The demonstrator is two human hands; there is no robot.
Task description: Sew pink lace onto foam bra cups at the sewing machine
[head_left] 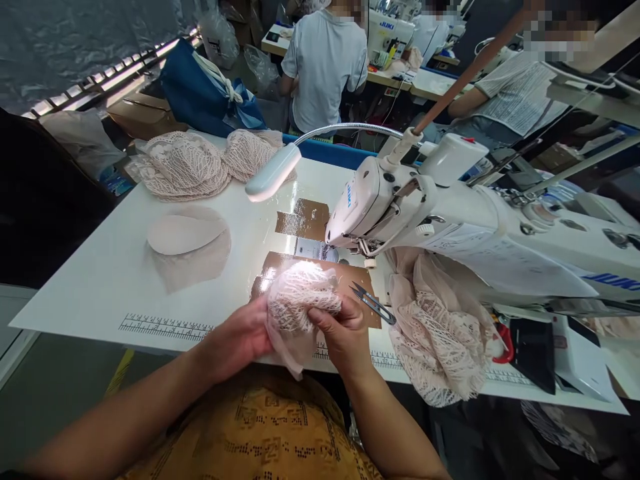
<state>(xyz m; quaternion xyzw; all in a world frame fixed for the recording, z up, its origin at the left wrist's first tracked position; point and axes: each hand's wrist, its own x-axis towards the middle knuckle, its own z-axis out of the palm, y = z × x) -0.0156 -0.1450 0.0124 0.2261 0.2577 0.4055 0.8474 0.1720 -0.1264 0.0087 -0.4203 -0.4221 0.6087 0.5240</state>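
Between my two hands, just in front of the sewing machine [350, 207], is a pale pink lace piece [303, 300] with a sheer edge hanging down. My left hand [250, 330] holds its left side, the fingers partly hidden behind the fabric. My right hand [350, 330] pinches its right side, thumb on top. A pair of thread snips [373, 303] lies close to my right hand. More lace fabric [440, 333] is bunched to the right, draping over the table's front edge. On the left lies a beige cup-shaped pad [187, 233] on sheer cloth [195, 270].
Folded lace piles [183, 163] sit at the back left of the white table [100, 267]. A lamp [274, 173] on a bendable neck reaches over it. Red-handled scissors [504, 343] lie at the right. People in light shirts [325, 67] sit beyond the table.
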